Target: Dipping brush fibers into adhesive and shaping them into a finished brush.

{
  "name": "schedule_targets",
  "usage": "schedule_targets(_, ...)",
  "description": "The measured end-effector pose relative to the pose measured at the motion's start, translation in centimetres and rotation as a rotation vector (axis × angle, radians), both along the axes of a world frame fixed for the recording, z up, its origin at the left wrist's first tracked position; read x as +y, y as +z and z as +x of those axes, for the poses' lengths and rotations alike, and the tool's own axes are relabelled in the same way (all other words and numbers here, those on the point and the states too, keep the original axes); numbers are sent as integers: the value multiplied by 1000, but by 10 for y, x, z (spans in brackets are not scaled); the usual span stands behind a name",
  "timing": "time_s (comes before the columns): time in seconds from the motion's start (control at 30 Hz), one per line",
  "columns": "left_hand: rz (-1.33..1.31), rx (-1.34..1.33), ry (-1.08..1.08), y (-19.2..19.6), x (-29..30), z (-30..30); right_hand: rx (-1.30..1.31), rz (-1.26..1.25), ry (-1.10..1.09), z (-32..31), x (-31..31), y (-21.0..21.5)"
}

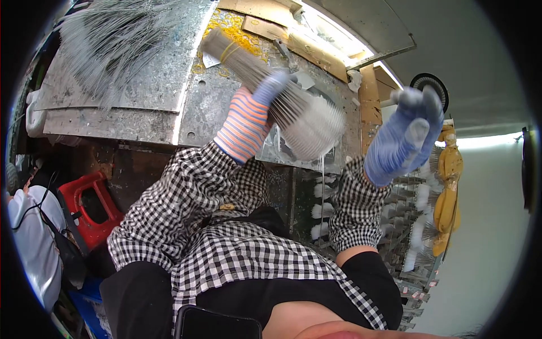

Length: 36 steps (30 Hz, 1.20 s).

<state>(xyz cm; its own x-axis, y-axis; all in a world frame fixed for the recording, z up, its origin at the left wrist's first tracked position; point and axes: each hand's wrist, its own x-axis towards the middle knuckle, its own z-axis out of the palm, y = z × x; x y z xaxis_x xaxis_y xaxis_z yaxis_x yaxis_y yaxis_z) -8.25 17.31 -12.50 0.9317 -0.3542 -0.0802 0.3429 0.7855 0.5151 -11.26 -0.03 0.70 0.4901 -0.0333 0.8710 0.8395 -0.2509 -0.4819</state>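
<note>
My left hand (pixel 257 110), in an orange-and-white striped glove with blue fingers, grips a thick round bundle of thin grey sticks with white tips (pixel 288 107). A yellow rubber band wraps the bundle's far end. The bundle lies slanted over a scratched metal workbench (pixel 209 107). My right hand (pixel 403 135), in a blue glove, hovers to the right of the bundle, apart from it, fingers curled and blurred; nothing shows in it.
A loose fan of grey sticks (pixel 113 45) lies on the metal sheet at upper left. Yellow rubber bands (pixel 234 28) are scattered at the bench's back. A red plastic stool (pixel 90 206) stands lower left. Racks of white-tipped sticks (pixel 418 226) and yellow objects (pixel 449 186) stand right.
</note>
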Motion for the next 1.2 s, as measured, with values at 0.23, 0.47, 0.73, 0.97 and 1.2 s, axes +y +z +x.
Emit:
schedule_targets(0.23,-547,558,-87,-42,-15,5,326,76,-111,-42,-28,-77)
schedule_targets(0.47,-630,586,-20,-65,-22,-3,521,198,-182,-59,-17,-101)
schedule_targets(0.73,-709,577,-9,-71,-22,-16,595,259,-188,-63,-12,-107)
schedule_targets(0.97,-577,635,-8,-87,-20,-20,629,274,-141,-63,-15,-104)
schedule_targets(1.2,-804,485,-227,-109,-15,-18,666,277,-145,-64,-18,-110)
